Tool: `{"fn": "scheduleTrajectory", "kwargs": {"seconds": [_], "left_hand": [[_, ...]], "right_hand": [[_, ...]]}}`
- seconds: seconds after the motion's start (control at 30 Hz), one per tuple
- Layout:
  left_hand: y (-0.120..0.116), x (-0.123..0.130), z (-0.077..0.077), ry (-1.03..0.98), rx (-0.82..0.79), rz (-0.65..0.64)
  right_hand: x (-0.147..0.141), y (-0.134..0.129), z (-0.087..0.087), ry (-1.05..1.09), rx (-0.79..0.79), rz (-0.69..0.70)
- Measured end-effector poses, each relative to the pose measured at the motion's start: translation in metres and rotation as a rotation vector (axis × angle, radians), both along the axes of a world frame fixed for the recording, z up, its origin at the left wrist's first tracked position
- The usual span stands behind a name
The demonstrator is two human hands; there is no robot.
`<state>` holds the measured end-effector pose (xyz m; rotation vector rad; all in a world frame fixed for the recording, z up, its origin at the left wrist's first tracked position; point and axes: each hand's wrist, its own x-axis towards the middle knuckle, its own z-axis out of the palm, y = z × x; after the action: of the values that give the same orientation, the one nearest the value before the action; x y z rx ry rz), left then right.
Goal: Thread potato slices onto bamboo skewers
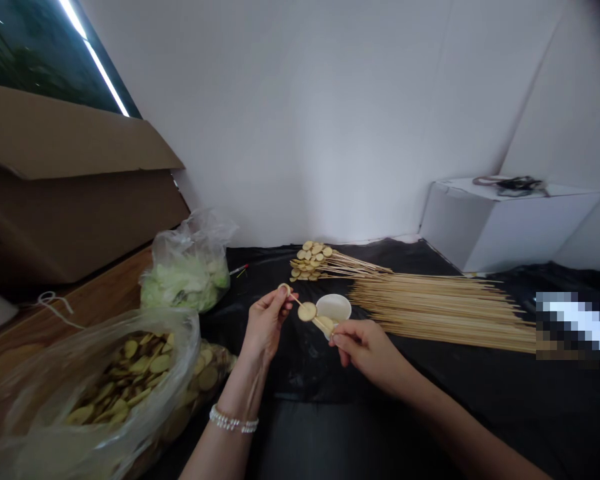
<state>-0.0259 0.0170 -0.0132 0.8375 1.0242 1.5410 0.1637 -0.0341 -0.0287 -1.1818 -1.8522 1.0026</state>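
My left hand (269,319) pinches a thin round potato slice (285,289) at the tip of a wooden skewer (297,299). Two more slices sit along that skewer: one pale round slice (307,311) in the middle and another slice (324,325) nearer my right hand. With thumb and fingers closed, my right hand (361,345) grips the skewer at its other side; the rest of the stick is hidden by the fingers. Just behind the skewer stands a small white bowl (336,307). Beyond it lies a pile of loaded potato skewers (310,261).
Many bare skewers (445,310) lie in a wide bundle at right. An open plastic bag of potato slices (180,327) is at front left, with a bag of lettuce-like greens (183,280) behind. A cardboard box (70,220) stands left, a white box (505,220) right.
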Motion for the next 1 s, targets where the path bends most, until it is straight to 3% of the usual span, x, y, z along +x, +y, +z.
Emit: {"fn": "scheduleTrajectory", "kwargs": {"seconds": [0.1, 0.27, 0.47, 0.53, 0.6, 0.67, 0.87, 0.93, 1.0], "left_hand": [[0.000, 0.001, 0.000, 0.003, 0.004, -0.006], [0.000, 0.004, -0.001, 0.008, 0.016, 0.049], [0.001, 0.004, -0.003, -0.012, 0.010, 0.071], [0.001, 0.004, -0.003, -0.019, 0.007, 0.077], [0.001, 0.004, -0.003, -0.025, 0.006, 0.076], [0.001, 0.004, -0.001, -0.023, 0.015, 0.060], [0.000, 0.000, 0.002, -0.025, 0.046, -0.047], [0.000, 0.000, 0.002, -0.034, 0.042, -0.062], [0.000, 0.001, 0.002, -0.030, 0.044, -0.041]], "right_hand": [[0.000, 0.001, -0.001, -0.010, -0.018, -0.004], [0.000, 0.002, -0.010, -0.314, 0.458, -0.198], [0.002, -0.001, -0.014, -0.624, 0.891, -0.351], [0.002, -0.002, -0.013, -0.642, 0.953, -0.352], [0.003, -0.002, -0.010, -0.585, 0.889, -0.326], [0.004, -0.002, -0.005, -0.439, 0.701, -0.269], [0.005, 0.002, 0.010, 0.041, -0.132, 0.046], [0.004, 0.003, 0.010, 0.060, -0.196, 0.060], [0.004, 0.003, 0.007, -0.030, -0.012, -0.033]]}}
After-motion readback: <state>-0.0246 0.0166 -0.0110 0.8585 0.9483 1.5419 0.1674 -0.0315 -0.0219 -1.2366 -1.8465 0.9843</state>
